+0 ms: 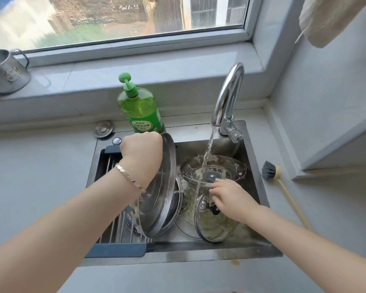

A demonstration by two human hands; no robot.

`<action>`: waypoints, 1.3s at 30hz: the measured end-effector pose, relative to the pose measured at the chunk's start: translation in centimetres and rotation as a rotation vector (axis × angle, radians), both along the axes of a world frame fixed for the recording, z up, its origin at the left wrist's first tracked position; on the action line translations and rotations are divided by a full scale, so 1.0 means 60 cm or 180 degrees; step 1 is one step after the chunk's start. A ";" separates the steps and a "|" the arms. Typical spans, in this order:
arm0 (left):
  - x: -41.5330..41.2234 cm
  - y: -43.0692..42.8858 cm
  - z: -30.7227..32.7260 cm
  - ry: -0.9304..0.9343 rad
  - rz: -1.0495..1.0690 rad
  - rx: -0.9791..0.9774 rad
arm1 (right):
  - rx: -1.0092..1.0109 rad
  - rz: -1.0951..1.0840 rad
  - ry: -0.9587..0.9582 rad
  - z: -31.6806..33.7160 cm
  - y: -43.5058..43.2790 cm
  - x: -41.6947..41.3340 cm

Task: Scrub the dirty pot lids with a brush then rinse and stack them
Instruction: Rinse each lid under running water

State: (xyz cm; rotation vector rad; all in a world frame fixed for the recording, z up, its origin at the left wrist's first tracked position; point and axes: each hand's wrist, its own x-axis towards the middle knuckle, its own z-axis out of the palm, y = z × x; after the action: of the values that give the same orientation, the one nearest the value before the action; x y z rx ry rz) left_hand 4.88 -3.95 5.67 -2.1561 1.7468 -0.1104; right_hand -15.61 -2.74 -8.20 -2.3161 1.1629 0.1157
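Observation:
My left hand (143, 154) grips the top rim of a large glass lid (160, 199) that stands on edge at the sink's left side, over the drying rack (114, 229). A dirty steel lid (213, 169) lies at the back of the sink (256, 187) under the running water. A smeared glass lid (211, 224) with a black knob leans at the front. My right hand (228, 196) reaches over that front lid, fingers at the steel lid's near edge; whether it grips anything is unclear. The brush (269, 170) lies on the counter right of the sink.
The tap (227, 102) runs a stream into the sink. A green dish soap bottle (138, 108) stands behind the sink. A metal mug (5, 72) sits on the window sill at far left. A drain plug (103, 128) lies on the counter. A cloth (325, 17) hangs at upper right.

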 end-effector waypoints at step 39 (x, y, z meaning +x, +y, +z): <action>-0.024 0.080 -0.159 0.4251 0.1342 -0.2013 | -0.0990 0.1369 -0.0533 0.013 -0.011 0.097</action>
State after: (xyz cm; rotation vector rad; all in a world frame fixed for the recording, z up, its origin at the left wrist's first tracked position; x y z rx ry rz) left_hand 3.41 0.82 -3.88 -3.4036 1.8226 1.3329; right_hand -9.79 -3.38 -7.43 -2.7602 0.6213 -0.1107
